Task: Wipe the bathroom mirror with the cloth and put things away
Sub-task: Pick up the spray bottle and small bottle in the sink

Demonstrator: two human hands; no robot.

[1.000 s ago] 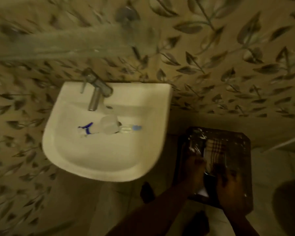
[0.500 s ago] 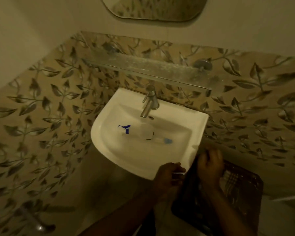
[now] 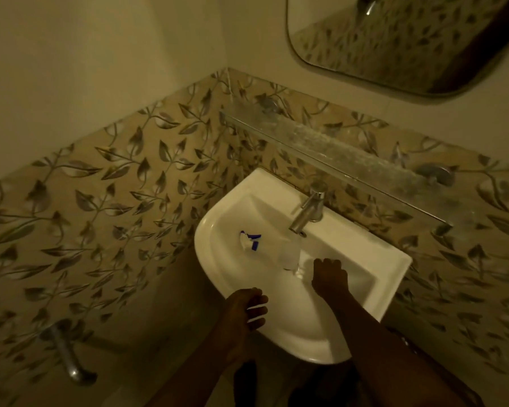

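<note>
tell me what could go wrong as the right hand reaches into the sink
The right hand is close beside the clear cup lying in the sink; a nudge could roll it out of reach. The dim light may also hide the clear toothbrush handle, so the hand could miss it.

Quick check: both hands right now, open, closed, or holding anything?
Left hand: open, fingers spread, empty, over the sink rim.
Right hand: reaching into the sink beside the clear cup; grip cannot be told.

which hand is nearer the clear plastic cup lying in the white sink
Right. The right hand reaches into the white sink just beside the clear plastic cup; the left hand hovers at the front rim, farther away.
</note>
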